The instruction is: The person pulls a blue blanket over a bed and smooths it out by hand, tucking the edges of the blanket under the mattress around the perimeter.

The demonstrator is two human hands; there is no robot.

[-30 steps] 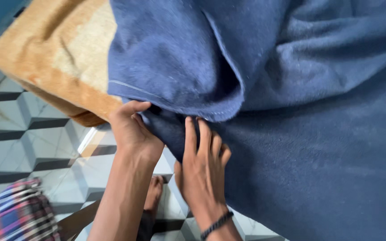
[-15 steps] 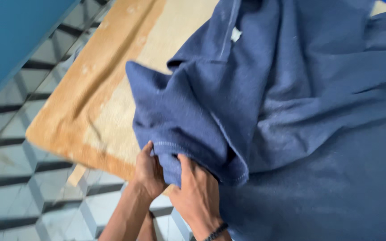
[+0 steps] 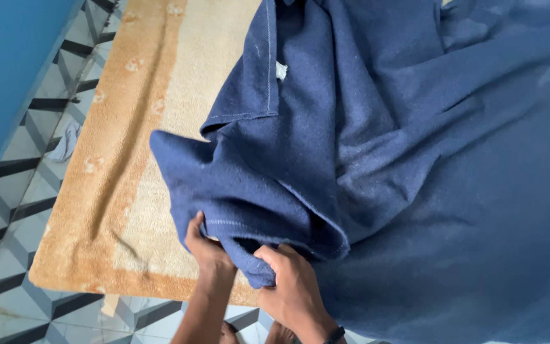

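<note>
Gripping a blue blanket [image 3: 383, 159] with both hands, left hand [image 3: 208, 251] and right hand [image 3: 294, 286] closed on its edge. Lying over a tan blanket [image 3: 141, 159] above a tiled floor [image 3: 7, 191], beside a blue wall [image 3: 7, 64].

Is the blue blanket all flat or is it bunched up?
Bunched up: the blue blanket lies in folds, its corner gripped by left hand and right hand.

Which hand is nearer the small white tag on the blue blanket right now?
Left, narrowly. The left hand grips the blue blanket at its bunched lower edge, below and left of the white tag. The right hand pinches the same fold lower down, farther from it.
</note>
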